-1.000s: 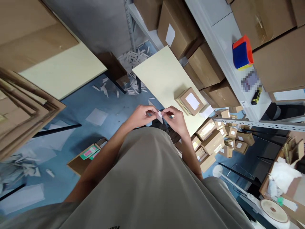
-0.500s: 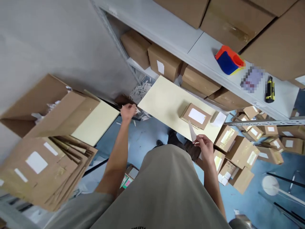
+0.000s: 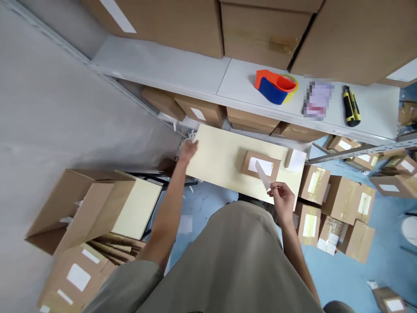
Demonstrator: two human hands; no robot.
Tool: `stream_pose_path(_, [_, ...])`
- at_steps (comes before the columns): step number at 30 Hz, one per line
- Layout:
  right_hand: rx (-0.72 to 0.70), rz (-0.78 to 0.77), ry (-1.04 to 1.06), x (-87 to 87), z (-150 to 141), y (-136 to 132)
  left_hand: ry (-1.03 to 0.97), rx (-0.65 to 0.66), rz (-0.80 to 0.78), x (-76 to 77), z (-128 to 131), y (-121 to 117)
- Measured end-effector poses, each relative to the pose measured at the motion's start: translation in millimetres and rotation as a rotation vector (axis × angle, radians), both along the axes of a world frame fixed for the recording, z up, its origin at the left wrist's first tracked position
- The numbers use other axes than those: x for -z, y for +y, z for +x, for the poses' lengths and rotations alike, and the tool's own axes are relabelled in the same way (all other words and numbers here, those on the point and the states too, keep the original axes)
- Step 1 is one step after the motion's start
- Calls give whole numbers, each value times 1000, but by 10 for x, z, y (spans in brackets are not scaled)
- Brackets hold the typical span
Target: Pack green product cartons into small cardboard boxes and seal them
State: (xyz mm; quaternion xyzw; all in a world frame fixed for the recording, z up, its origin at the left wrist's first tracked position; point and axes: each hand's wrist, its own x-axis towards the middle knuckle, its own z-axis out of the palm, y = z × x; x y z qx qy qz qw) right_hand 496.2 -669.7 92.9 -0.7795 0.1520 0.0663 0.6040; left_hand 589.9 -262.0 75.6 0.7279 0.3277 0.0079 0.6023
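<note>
My right hand pinches the lower end of a narrow, pointed-looking white paper label, held up above the pale table board. Behind the label a small cardboard box lies flat, with a white label stuck on its top. At the board's left end is my left hand, beside a heap of white paper strips. Its fingers are blurred, and whether a strip is between them cannot be made out. A small white stack of labels stands right of the box on the table board.
A tape dispenser, a pixelated item and a yellow-black box cutter lie on the grey shelf. Labelled cartons are stacked at right. An open carton and flattened cardboard stand at left.
The view has turned. My left hand, which held a small white strip off the board's left end, has moved forward to the strip heap. My right hand still holds its label over the box.
</note>
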Motion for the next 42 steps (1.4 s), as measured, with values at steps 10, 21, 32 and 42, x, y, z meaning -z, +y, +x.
stream_pose_path(10, [-501,-652,-367,145,-82,288,13,179,-656,327,-863,-2171])
stream_pose_path(21, [-502,-623,-287,42,71,48,-91,345,-299,595,-1111,-1910])
stream_pose_path(32, [-177,-65,67,117,106,-78,-209,116,-567,421,-1174,-1929])
stream_pose_path(42, [28,294,233,171,-121,200,-196,178,-642,294,-1172,-2094])
